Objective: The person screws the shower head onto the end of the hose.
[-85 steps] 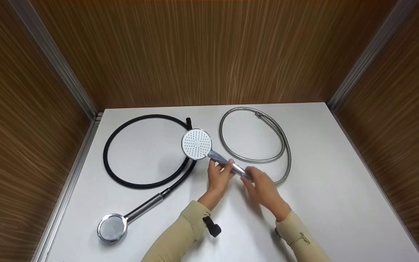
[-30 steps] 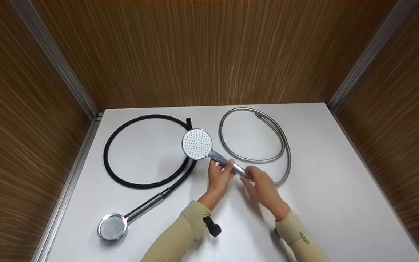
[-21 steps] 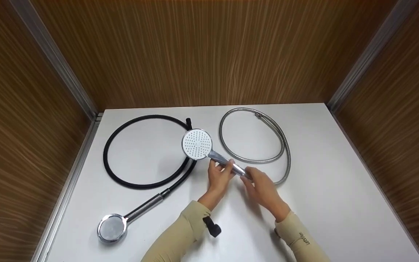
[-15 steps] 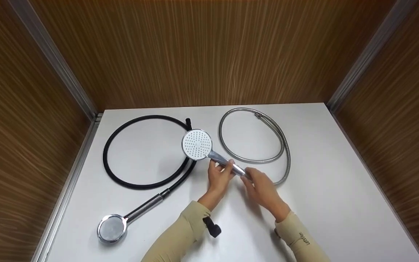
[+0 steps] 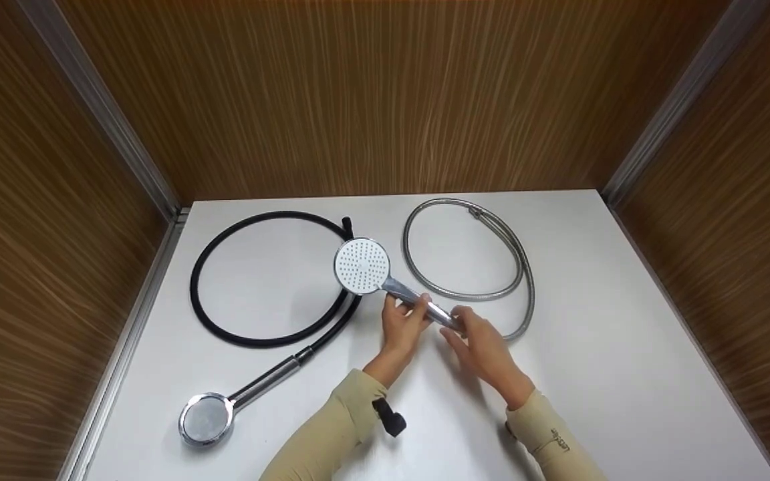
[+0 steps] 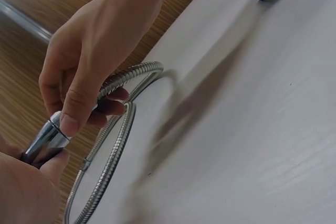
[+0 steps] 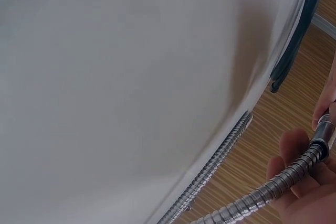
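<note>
A chrome hand shower (image 5: 361, 266) with a round white spray face is held up at a slant over the middle of the white table. Its handle is gripped by my left hand (image 5: 404, 331), thumb on top. At the handle's lower end, my right hand (image 5: 488, 351) pinches the connector of the silver metal hose (image 5: 527, 280). The left wrist view shows the right thumb on the chrome collar (image 6: 55, 121) where hose and handle meet. In the right wrist view the ribbed hose (image 7: 278, 184) passes over the fingers of the right hand (image 7: 310, 198).
Left of the hands lies a black hose (image 5: 192, 287) in a loop, joined to a second chrome hand shower (image 5: 206, 419) near the front left. The metal hose's loop rests at the back right. Wood-grain panels (image 5: 385, 100) wall the table (image 5: 625, 347) at the back and both sides.
The right fingers and thumb have shifted slightly at the handle's end, with the thumb a little lower. The left hand, hand shower and hoses stay about where they were.
</note>
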Action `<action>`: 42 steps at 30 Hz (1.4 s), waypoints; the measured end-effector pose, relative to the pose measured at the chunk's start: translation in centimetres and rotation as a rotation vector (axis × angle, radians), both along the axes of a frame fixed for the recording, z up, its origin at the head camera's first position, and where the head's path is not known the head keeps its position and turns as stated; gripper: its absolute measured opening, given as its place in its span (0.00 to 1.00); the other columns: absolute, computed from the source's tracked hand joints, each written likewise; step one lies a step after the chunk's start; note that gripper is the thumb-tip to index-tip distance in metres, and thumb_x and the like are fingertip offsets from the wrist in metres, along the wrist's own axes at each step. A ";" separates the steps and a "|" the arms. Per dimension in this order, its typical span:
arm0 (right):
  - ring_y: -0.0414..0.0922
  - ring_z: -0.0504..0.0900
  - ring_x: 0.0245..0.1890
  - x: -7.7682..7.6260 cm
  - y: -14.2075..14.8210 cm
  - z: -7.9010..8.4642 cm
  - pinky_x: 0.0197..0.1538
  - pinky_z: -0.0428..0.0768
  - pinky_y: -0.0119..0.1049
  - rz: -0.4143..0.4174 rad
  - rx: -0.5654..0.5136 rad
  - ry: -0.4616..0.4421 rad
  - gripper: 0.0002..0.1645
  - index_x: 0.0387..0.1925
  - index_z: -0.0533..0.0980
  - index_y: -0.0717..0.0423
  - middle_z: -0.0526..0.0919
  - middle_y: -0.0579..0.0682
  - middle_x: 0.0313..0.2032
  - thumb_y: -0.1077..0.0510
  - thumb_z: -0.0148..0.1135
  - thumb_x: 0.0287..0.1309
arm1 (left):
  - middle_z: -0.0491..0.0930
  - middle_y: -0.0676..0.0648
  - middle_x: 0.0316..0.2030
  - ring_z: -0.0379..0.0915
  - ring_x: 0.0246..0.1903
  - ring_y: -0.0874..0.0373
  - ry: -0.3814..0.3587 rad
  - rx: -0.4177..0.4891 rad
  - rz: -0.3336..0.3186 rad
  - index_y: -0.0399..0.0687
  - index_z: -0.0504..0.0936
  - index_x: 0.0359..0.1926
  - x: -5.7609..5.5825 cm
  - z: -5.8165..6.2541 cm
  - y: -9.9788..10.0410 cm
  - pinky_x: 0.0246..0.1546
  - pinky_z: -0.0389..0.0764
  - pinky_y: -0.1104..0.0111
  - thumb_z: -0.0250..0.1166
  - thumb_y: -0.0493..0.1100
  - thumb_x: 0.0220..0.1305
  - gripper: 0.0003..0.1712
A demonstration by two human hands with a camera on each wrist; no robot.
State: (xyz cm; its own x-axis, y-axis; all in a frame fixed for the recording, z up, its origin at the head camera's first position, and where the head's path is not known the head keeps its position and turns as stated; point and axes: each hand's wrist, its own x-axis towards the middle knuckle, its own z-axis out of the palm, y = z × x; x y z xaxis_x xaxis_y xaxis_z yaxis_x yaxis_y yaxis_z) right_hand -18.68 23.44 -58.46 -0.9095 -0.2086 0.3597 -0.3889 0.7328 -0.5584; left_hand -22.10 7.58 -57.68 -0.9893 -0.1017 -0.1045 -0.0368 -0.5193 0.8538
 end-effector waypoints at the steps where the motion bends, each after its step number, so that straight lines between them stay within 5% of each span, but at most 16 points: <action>1: 0.51 0.89 0.39 0.0 0.0 0.0 0.46 0.89 0.50 -0.002 -0.005 -0.006 0.19 0.54 0.77 0.60 0.90 0.54 0.39 0.58 0.72 0.67 | 0.80 0.42 0.36 0.83 0.37 0.54 -0.004 -0.001 -0.001 0.34 0.67 0.57 0.0 0.0 0.0 0.46 0.92 0.55 0.65 0.28 0.70 0.20; 42: 0.51 0.88 0.39 0.1 0.1 0.1 0.46 0.88 0.50 0.005 0.044 0.032 0.16 0.53 0.79 0.62 0.88 0.54 0.39 0.58 0.69 0.70 | 0.81 0.40 0.40 0.84 0.42 0.49 -0.013 0.003 -0.029 0.34 0.66 0.61 0.3 0.2 0.1 0.51 0.90 0.51 0.64 0.29 0.71 0.23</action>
